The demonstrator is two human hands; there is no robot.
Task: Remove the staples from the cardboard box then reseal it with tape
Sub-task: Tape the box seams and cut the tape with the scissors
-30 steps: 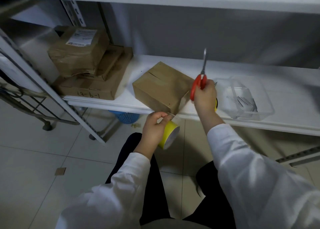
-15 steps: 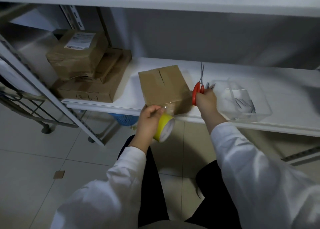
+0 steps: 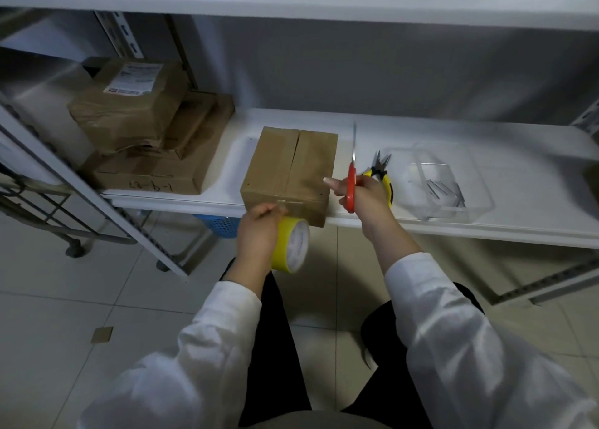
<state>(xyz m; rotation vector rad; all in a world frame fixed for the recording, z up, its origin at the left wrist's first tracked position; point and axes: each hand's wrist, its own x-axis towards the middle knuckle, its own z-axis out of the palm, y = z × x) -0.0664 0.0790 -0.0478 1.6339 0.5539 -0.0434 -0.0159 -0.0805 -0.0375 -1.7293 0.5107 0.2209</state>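
Observation:
A small brown cardboard box (image 3: 291, 166) sits at the front edge of the white shelf (image 3: 453, 227), its top flaps closed along a centre seam. My left hand (image 3: 259, 230) grips a yellow tape roll (image 3: 291, 247) just below the box's front face, with a strip of clear tape running up onto the box. My right hand (image 3: 366, 195) holds red-handled scissors (image 3: 351, 182) upright, blades pointing up, and one fingertip touches the box's right front corner.
Yellow-handled pliers (image 3: 381, 169) lie on the shelf behind my right hand. A clear plastic tray (image 3: 479, 201) holding metal pieces sits to the right. Stacked brown parcels (image 3: 146, 136) fill the shelf's left end. A blue basket (image 3: 220, 227) stands underneath.
The box has turned from a skewed angle to square with the shelf edge. My left hand with the tape roll has risen to the box's front face. My right hand with the scissors came down beside the box.

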